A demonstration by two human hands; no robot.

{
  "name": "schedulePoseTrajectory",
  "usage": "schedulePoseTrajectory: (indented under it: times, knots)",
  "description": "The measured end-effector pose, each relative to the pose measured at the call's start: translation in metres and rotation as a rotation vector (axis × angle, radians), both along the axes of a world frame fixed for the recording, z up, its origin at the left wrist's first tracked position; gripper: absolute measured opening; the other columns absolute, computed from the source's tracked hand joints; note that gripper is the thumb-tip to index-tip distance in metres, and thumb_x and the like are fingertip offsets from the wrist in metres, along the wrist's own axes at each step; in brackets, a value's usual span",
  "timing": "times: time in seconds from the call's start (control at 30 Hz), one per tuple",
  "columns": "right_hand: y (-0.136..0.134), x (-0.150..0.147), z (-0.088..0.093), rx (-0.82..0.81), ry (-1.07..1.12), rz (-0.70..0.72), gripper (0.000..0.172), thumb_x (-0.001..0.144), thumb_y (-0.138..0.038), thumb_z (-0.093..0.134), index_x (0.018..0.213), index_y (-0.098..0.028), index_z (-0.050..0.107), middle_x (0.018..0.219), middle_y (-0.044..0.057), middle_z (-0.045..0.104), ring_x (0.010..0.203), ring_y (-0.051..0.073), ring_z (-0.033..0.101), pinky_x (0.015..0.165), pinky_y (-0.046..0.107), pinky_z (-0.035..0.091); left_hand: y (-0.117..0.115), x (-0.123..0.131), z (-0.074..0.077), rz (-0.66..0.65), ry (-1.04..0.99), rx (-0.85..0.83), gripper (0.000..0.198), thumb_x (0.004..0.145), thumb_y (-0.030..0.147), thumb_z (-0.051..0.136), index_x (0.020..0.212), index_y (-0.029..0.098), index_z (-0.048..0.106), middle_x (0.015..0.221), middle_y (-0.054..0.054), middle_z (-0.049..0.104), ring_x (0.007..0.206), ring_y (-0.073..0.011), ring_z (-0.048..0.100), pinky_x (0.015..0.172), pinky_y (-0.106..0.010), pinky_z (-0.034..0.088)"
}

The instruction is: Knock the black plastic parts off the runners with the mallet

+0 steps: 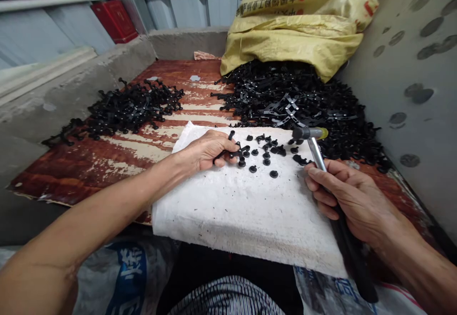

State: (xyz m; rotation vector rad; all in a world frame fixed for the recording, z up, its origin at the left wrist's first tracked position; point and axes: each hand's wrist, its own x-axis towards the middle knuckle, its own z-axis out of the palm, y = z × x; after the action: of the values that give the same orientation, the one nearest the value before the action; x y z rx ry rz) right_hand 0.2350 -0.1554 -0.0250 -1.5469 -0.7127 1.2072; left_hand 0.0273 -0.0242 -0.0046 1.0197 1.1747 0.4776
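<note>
My left hand [210, 152] is closed around a black jointed linkage piece [233, 153], held above the left part of a white cloth [228, 210]. In my right hand [342, 186] is a small mallet [316, 146] with a metal neck, a black and yellow head and a long black handle. Its head points up and away from me, over the cloth's right edge. Between the hands, several small black disc-shaped parts with stems [266, 155] lie scattered on the cloth.
A heap of black linkages [132, 107] lies at the left on the worn red-brown board [160, 138]. A bigger heap [285, 96] spreads at the back right, below a yellow woven sack [296, 34]. A spotted panel [410, 67] rises at the right; a red box [114, 21] stands back left.
</note>
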Motion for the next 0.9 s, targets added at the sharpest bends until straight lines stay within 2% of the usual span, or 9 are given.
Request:
schedulePoseTrajectory:
  times: [0.33,0.53,0.7,0.8,0.9]
  knots:
    - [0.0,-0.0029,0.0051,-0.007,-0.009,0.01,0.038,0.057,-0.043,0.084,0.06,-0.02,0.053,0.054,-0.004,0.048,0.037,0.004,0.03,0.026,0.016,0.024,-0.0016,0.001,0.0,-0.01,0.028,0.037,0.024,0.073,-0.003,0.057,0.066,0.017,0.049,0.049,-0.002,0.054,0.04,-0.0083,0.053,0.032,-0.018,0.015]
    - [-0.0001,-0.0013,0.0015,0.016,-0.063,0.053,0.038,0.063,-0.049,0.079,0.06,-0.021,0.054,0.053,-0.004,0.045,0.038,0.005,0.03,0.027,0.017,0.024,0.0001,0.0006,-0.0008,-0.097,0.141,0.179,0.018,0.069,0.002,0.06,0.065,0.018,0.052,0.048,-0.004,0.058,0.034,-0.0079,0.046,0.034,-0.022,0.015]
    - [-0.0036,0.0007,-0.0014,0.062,-0.121,0.096,0.033,0.072,-0.05,0.072,0.066,-0.021,0.057,0.059,-0.002,0.051,0.04,0.007,0.033,0.029,0.019,0.024,0.0037,0.0009,0.0001,-0.099,0.194,0.198,0.021,0.065,0.003,0.063,0.063,0.019,0.05,0.051,-0.005,0.058,0.041,-0.0129,0.055,0.035,-0.022,0.013]
    - [-0.0077,0.0032,-0.0015,0.078,-0.241,0.169,0.03,0.085,-0.05,0.06,0.073,-0.022,0.058,0.063,-0.001,0.052,0.044,0.009,0.037,0.033,0.021,0.029,0.0069,0.0024,0.001,-0.099,0.193,0.18,0.025,0.065,0.002,0.064,0.061,0.02,0.048,0.048,-0.003,0.055,0.04,-0.0129,0.056,0.034,-0.022,0.012]
    - [-0.0091,0.0033,0.0006,0.104,-0.475,0.273,0.032,0.09,-0.047,0.05,0.07,-0.023,0.055,0.056,-0.002,0.047,0.044,0.011,0.039,0.037,0.023,0.031,0.0081,0.0038,0.0027,-0.09,0.193,0.163,0.026,0.064,-0.001,0.064,0.062,0.02,0.049,0.045,-0.001,0.053,0.038,-0.0128,0.055,0.033,-0.021,0.012]
